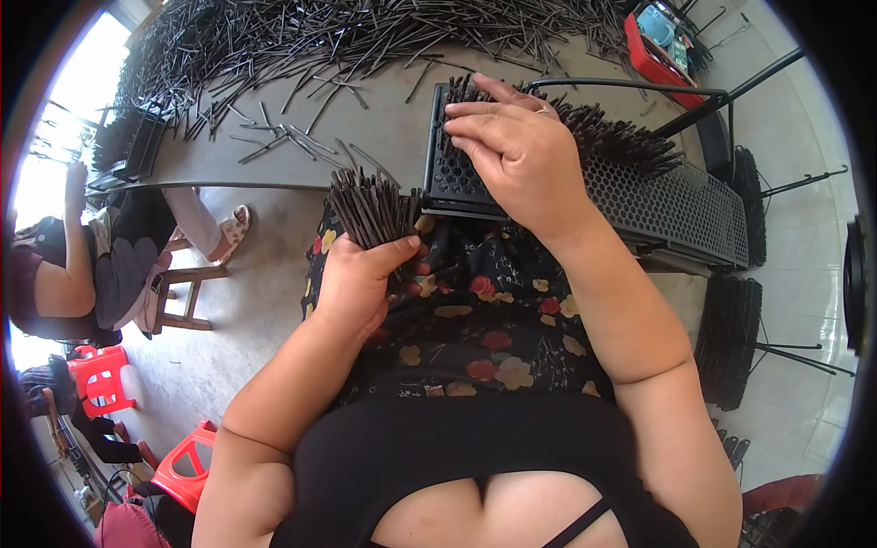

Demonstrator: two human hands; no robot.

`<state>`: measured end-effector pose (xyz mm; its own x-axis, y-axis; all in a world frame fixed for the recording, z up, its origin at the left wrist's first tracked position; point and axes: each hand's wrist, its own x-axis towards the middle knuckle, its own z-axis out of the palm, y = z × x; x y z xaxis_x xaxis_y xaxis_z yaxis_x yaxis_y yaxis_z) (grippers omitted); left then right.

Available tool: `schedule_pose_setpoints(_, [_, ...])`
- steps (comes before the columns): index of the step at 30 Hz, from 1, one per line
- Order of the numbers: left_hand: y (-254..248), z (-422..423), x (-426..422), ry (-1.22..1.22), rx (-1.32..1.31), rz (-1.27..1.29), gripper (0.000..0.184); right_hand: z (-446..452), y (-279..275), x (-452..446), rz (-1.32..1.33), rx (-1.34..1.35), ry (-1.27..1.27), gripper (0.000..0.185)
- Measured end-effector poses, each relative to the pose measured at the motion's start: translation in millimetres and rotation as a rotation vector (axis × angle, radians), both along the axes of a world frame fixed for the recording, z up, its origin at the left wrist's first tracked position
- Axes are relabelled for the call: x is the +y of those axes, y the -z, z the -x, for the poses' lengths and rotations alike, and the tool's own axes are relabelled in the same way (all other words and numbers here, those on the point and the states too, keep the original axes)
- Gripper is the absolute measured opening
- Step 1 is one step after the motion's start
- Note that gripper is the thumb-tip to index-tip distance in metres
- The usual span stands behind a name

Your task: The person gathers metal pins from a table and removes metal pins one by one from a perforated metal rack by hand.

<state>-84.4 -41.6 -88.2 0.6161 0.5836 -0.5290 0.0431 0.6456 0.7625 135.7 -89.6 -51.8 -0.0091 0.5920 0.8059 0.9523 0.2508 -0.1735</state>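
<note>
My left hand (358, 276) is wrapped round an upright bundle of thin dark sticks (370, 208), in front of the work table's near edge. My right hand (521, 151), with a ring on one finger, reaches over the left end of a long black perforated rack (630, 205). Its fingertips are bent together at thin dark sticks standing in the rack's holes; the exact grip is partly hidden. More dark sticks (612, 137) stand densely in the holes along the far side of the rack, to the right of my hand. Bare holes show along the near side.
A large heap of loose dark sticks (347, 36) covers the far part of the table (301, 169). At the left, another person (68, 265) sits by a second rack (128, 146). A red tray (662, 68) lies at the far right. Red stools (187, 466) stand lower left.
</note>
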Motion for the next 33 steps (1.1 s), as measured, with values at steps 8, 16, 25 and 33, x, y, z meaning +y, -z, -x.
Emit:
schedule_pose_setpoints(8, [-9, 0, -7, 0.066, -0.15, -0.094, 0.015, 57, -1, -38, 0.571, 1.103, -0.227, 0.022])
schedule_pose_setpoints(16, [-15, 0, -8, 0.085, -0.176, -0.003, 0.015, 49, -14, -44, 0.604, 1.424, -0.235, 0.021])
schedule_pose_setpoints(25, [-9, -1, -4, 0.129, -0.098, -0.024, 0.013, 5, -5, -42, -0.043, 0.904, -0.106, 0.017])
schedule_pose_setpoints(33, [-10, -2, -3, 0.157, -0.054, -0.033, 0.013, -5, 2, -45, -0.038, 0.703, 0.029, 0.013])
